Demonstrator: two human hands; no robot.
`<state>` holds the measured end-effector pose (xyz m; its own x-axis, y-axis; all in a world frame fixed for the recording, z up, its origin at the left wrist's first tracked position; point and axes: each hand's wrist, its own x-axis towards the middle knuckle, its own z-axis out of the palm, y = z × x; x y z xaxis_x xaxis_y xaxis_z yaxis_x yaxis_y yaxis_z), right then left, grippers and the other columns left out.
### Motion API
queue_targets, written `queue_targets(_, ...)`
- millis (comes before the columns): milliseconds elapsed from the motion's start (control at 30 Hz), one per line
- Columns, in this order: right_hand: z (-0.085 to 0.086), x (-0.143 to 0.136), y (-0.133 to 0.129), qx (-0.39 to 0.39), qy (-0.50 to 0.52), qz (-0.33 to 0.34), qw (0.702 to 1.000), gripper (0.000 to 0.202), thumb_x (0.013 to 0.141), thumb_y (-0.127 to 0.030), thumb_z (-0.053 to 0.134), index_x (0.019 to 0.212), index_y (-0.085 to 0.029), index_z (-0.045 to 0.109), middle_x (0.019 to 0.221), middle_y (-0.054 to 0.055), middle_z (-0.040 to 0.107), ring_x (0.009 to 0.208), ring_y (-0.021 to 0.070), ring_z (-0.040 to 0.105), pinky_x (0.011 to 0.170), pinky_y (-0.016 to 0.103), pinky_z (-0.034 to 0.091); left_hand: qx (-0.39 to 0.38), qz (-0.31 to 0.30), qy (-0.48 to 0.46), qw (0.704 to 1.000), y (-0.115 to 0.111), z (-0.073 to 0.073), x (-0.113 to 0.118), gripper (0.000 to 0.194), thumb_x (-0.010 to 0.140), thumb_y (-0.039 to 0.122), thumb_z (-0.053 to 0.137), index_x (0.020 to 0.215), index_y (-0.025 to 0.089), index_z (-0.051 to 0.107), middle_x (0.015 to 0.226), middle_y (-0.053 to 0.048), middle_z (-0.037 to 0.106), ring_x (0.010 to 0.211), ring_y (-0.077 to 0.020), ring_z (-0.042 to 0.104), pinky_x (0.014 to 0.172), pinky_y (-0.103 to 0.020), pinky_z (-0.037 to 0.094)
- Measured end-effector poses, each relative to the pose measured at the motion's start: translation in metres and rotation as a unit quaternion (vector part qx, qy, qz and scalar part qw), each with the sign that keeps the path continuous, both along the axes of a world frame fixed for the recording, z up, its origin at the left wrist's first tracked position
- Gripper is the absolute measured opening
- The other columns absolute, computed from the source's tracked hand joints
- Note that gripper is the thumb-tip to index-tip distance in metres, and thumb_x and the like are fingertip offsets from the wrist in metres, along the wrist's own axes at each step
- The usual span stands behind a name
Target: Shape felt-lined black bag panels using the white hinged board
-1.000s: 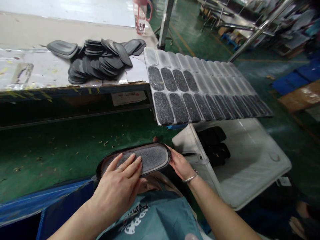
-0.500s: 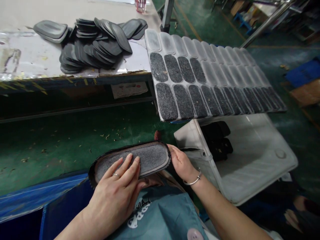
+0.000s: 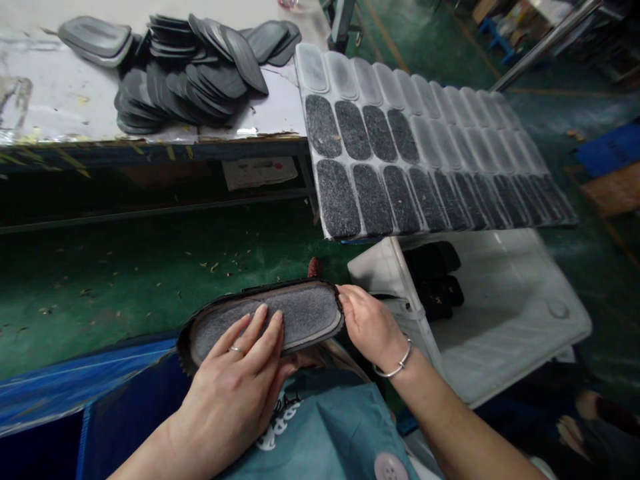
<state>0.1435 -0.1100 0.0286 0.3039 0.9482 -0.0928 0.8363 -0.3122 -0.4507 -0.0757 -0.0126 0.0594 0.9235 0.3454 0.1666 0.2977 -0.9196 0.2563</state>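
In front of my apron lies a long oval slipper (image 3: pixel 310 310), bottom side facing up, with a grey felt-like surface and a raised black rim. My left hand (image 3: pixel 235 380) rests its fingers on the grey surface, its thumb at the near edge, gripping the piece. At the right end, my right hand (image 3: pixel 367 327) pinches the black rim between thumb and fingers. What lies under the slipper is hidden.
Piles of dark grey soles (image 3: pixel 195 90) lie on the white table (image 3: pixel 45 87). A board with rows of oval pads (image 3: pixel 380 137) juts out over a white plastic bin (image 3: pixel 520 320) holding black pieces (image 3: pixel 435 267). Blue bins (image 3: pixel 130 407) stand at lower left.
My right hand has shifted slightly, its fingers now closer around the slipper's right end. My left fingers have moved a little to the right. The camera view has shifted slightly.
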Motion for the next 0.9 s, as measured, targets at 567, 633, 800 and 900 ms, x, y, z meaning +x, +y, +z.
queue_targets(567, -0.018, 0.031, -0.004, -0.054, 0.450, -0.054, 0.890, 0.046, 0.093, -0.051, 0.041, 0.101, -0.016, 0.071, 0.120, 0.010, 0.061, 0.108, 0.0209, 0.060, 0.092, 0.034, 0.052, 0.015, -0.016, 0.023, 0.999, 0.002, -0.006, -0.004, 0.034, 0.090, 0.027, 0.048, 0.118, 0.014, 0.062, 0.135, -0.007, 0.056, 0.129, -0.0262, 0.047, 0.104, -0.043, 0.039)
queue_targets(633, -0.024, 0.035, -0.008, -0.089, 0.548, -0.082, 0.828, 0.048, 0.088, -0.057, 0.048, 0.104, -0.018, 0.070, 0.133, 0.009, 0.051, 0.106, 0.0213, 0.060, 0.080, 0.031, 0.057, 0.014, -0.014, 0.025, 0.999, 0.002, -0.006, -0.004, 0.033, 0.090, 0.026, 0.048, 0.118, 0.014, 0.062, 0.135, -0.007, 0.056, 0.129, -0.0262, 0.047, 0.105, -0.043, 0.037)
queue_targets(800, -0.025, 0.038, -0.008, -0.110, 0.630, -0.107, 0.761, 0.046, 0.081, -0.057, 0.060, 0.105, -0.019, 0.071, 0.141, 0.008, 0.043, 0.108, 0.0225, 0.058, 0.072, 0.028, 0.059, 0.005, -0.012, 0.026, 1.000, 0.001, -0.005, -0.001, 0.034, 0.090, 0.025, 0.049, 0.119, 0.014, 0.061, 0.135, -0.006, 0.056, 0.129, -0.0259, 0.047, 0.107, -0.042, 0.035)
queue_targets(900, -0.014, 0.039, -0.001, -0.135, 0.592, -0.122, 0.785, 0.049, 0.077, -0.057, 0.063, 0.102, -0.016, 0.071, 0.138, 0.010, 0.046, 0.106, 0.0240, 0.059, 0.070, 0.030, 0.060, -0.001, -0.007, 0.018, 1.000, 0.001, -0.003, 0.000, 0.032, 0.090, 0.025, 0.049, 0.117, 0.013, 0.062, 0.134, -0.007, 0.057, 0.127, -0.0263, 0.049, 0.106, -0.042, 0.035)
